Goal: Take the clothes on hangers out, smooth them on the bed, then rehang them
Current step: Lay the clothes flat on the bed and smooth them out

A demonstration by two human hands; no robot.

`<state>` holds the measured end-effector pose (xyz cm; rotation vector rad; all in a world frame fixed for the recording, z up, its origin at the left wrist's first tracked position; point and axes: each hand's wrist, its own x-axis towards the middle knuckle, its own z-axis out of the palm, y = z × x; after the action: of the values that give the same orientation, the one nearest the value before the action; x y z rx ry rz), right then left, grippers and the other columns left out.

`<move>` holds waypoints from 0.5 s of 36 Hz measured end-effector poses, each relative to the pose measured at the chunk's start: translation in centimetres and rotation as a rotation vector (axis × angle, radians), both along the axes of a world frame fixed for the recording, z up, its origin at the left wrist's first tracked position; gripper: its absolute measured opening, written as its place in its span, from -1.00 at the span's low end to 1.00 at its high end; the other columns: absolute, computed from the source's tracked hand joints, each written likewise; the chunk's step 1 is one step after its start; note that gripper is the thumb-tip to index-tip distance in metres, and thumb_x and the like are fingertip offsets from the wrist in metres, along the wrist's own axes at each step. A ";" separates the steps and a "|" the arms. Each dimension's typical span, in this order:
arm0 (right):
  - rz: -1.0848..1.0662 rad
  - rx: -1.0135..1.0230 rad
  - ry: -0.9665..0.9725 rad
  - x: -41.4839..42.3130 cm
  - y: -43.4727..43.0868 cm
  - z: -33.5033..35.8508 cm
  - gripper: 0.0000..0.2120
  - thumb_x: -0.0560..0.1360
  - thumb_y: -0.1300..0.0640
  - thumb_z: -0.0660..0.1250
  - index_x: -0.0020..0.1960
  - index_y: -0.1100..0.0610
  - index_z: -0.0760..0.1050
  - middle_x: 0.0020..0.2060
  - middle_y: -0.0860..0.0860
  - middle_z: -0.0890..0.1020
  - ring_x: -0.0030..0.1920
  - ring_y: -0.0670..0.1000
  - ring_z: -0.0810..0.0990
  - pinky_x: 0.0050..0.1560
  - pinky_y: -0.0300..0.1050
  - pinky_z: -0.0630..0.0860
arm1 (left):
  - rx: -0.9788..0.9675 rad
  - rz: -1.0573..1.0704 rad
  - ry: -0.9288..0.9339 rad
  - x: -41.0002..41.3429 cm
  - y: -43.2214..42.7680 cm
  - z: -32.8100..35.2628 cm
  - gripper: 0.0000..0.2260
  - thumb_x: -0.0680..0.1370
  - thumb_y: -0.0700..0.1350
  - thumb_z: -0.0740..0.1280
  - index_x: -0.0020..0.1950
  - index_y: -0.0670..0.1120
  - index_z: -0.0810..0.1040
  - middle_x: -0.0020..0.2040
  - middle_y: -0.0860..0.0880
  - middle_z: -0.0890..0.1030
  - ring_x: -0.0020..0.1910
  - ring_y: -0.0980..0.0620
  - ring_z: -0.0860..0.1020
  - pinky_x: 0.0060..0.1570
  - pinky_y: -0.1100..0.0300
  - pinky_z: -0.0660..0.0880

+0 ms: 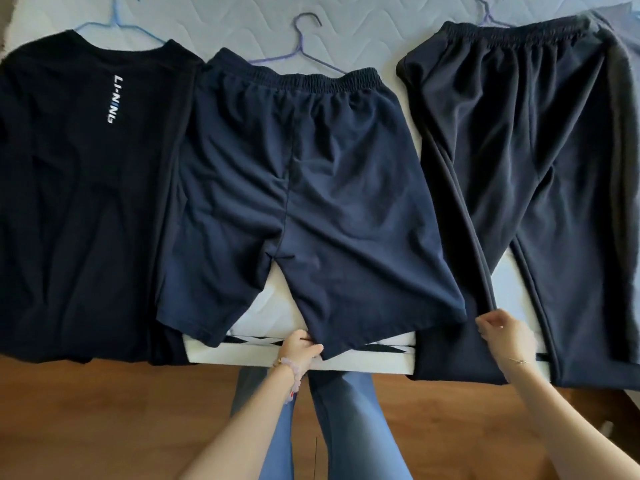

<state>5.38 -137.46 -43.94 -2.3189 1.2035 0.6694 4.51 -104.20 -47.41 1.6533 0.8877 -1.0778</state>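
Navy shorts (311,188) lie flat on the bed (381,36), waistband toward its far edge and hems at its near edge. They sit between a black T-shirt (79,202) and dark trousers (540,168), with 3 hangers (304,46) beyond the collars. The left hand (299,348) pinches 1 leg's hem. The right hand (504,332), fingers curled, sits by the hem's other corner on the trousers; whether it grasps cloth cannot be told. The fabric looks light, soft and limp, so it is best held at both hem corners.

"li-ning" printed vertically, black t-shirt (86,202) back.
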 end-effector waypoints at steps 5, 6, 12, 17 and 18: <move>0.038 0.124 -0.133 1.8 6.2 1.9 -0.93 0.54 0.18 0.33 -0.10 0.13 0.58 -0.21 0.08 0.64 -0.18 0.12 0.57 -0.12 -0.08 0.42 | 0.251 -0.031 -0.206 0.7 6.4 1.6 -0.89 0.51 -0.20 0.27 -0.01 -0.07 0.54 -0.08 -0.01 0.61 -0.02 -0.02 0.55 -0.14 0.21 0.42; 0.050 0.182 -0.166 2.1 8.2 2.1 -0.94 0.54 0.19 0.34 -0.08 0.09 0.58 -0.18 0.04 0.66 -0.14 0.09 0.59 -0.10 -0.11 0.45 | 0.316 0.008 -0.278 1.1 8.1 2.0 -0.91 0.51 -0.21 0.27 -0.06 -0.05 0.53 -0.11 0.01 0.60 -0.04 -0.02 0.56 -0.17 0.22 0.41; -0.030 0.610 -0.104 3.9 22.5 -0.1 -0.78 0.53 0.27 0.35 -0.12 -0.04 0.60 -0.39 -0.18 0.69 -0.22 -0.05 0.59 0.01 -0.12 0.56 | 0.651 -0.024 -0.501 3.6 17.4 2.5 -0.80 0.50 -0.30 0.27 0.11 -0.16 0.50 0.10 -0.09 0.54 0.02 -0.08 0.55 -0.05 0.11 0.47; -0.267 0.880 0.057 5.2 33.4 -1.6 -0.74 0.58 0.22 0.33 0.26 0.18 0.47 0.02 0.06 0.57 0.04 0.04 0.53 0.09 -0.07 0.51 | 0.614 -0.132 -0.411 5.5 21.8 1.5 -0.71 0.53 -0.24 0.27 0.25 -0.13 0.43 0.25 -0.08 0.44 0.22 -0.06 0.46 0.05 0.07 0.48; -0.338 0.916 0.072 5.4 35.1 -1.4 -0.75 0.57 0.21 0.34 0.24 0.15 0.43 0.03 0.06 0.56 0.08 0.04 0.52 0.15 -0.03 0.51 | 0.594 -0.133 -0.395 5.8 22.2 1.4 -0.71 0.53 -0.24 0.27 0.25 -0.12 0.43 0.26 -0.07 0.43 0.23 -0.05 0.45 0.06 0.07 0.48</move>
<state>10.78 -102.35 -45.34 -1.3140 0.9820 0.9285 10.30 -81.97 -46.02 2.3424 0.8871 -0.5518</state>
